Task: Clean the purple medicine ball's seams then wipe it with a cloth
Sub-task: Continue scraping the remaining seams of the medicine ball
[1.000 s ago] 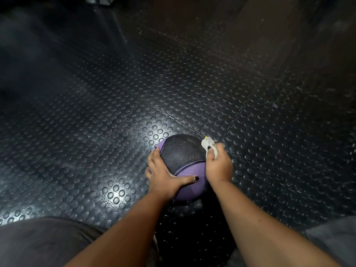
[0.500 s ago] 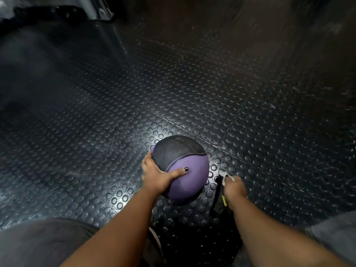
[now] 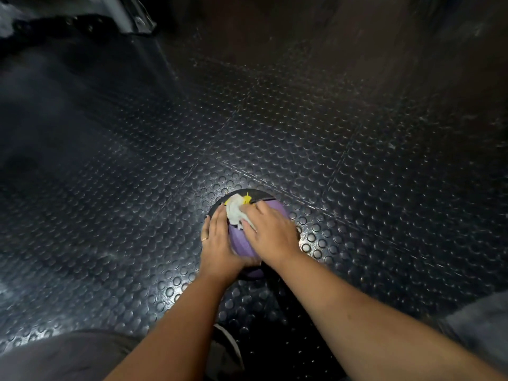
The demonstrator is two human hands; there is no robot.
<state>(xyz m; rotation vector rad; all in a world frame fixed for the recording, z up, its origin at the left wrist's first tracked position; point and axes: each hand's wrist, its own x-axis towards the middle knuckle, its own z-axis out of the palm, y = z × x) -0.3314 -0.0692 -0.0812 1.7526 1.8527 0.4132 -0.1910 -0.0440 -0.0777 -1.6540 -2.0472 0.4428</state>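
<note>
Here the purple medicine ball (image 3: pixel 242 243) sits on the studded rubber floor (image 3: pixel 357 160), low in the middle of the view and just ahead of the person's knees, with both hands on it. A black panel shows at its far top, and the seam (image 3: pixel 265 199) between black and purple runs across just beyond the fingertips, which is probably why the cloth is placed there. The cloth (image 3: pixel 235 213), white with a yellow edge, lies bunched on the crown of the ball. The right hand (image 3: pixel 270 233) is laid over it, fingers stretched fairly straight and spread, pressing the cloth down on the surface rather than gripping it. Whether the thumb tucks a fold underneath cannot be told, since it is hidden. The left hand (image 3: pixel 217 243) lies flat against the ball's left flank, fingers straight and together, holding nothing. It seems to act as a brace, because a round ball on a hard floor would roll away from a sideways wipe. By the look of it the wiping step is in hand, though how clean the seams are cannot be judged in this dim light. Farther out there is bare floor all round, and the base of some dark equipment (image 3: pixel 132 20) stands well apart at the top left.
</note>
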